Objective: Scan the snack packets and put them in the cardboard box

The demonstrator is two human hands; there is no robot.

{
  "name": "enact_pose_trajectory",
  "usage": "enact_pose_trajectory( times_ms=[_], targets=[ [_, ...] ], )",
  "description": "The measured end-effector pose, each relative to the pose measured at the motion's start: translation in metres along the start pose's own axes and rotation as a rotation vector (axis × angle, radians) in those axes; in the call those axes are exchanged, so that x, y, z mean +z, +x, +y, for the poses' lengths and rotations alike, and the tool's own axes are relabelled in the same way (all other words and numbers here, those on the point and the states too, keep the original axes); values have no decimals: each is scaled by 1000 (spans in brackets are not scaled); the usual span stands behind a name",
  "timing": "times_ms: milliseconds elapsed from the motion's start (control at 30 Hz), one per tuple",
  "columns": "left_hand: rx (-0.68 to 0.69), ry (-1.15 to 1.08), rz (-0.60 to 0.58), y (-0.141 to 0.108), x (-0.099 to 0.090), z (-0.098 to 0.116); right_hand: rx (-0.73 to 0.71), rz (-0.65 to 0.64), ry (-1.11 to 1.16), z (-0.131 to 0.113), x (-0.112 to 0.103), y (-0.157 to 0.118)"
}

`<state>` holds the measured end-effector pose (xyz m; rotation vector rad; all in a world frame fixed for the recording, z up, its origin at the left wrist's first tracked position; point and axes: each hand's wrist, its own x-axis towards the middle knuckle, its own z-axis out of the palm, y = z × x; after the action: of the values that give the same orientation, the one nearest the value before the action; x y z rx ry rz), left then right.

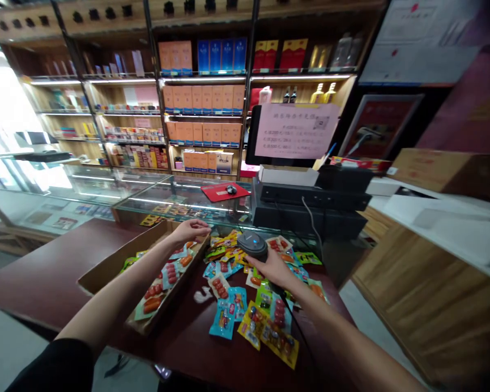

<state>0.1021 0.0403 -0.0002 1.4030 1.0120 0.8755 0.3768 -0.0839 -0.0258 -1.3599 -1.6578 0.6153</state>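
My right hand (275,268) is wrapped around a dark grey barcode scanner (252,244), its cable trailing down over the table. Beneath and around the scanner lie many small snack packets, among them blue ones (224,320), yellow ones (278,344) and clear ones with small red sausages (219,285). Over the far right corner of an open cardboard box (172,296) is my left hand (191,231), fingers curled together; anything between them is hidden. Sausage packets (153,302) line the inside of the box.
A dark red table (106,239) carries the box and packets. Behind it stand a glass counter (147,188), a red mouse pad (216,191) with a mouse (231,189), and a monitor (251,136) with a paper sign. Wooden cabinets (424,305) stand right.
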Motion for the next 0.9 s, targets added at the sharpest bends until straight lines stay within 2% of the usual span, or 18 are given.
enact_pose_trajectory(
  times_ms=[67,233,367,467,633,767,900],
  targets=[
    [0,10,-70,12,30,-3,4,19,-4,6,-12,-6],
    [0,-5,-210,34,101,-14,129,29,-70,21,-38,-26],
    [-13,-14,-287,40,136,-24,148,129,-136,32,-53,-39],
    [-31,-13,-302,43,144,-34,171,179,-154,40,-58,-46],
    [38,95,-278,56,140,-53,245,173,-162,46,-61,-51],
    [203,521,-261,61,138,-67,292,157,-201,45,-57,-52],
    [371,976,-358,52,144,-77,368,145,-189,38,-51,-54]
  ],
)
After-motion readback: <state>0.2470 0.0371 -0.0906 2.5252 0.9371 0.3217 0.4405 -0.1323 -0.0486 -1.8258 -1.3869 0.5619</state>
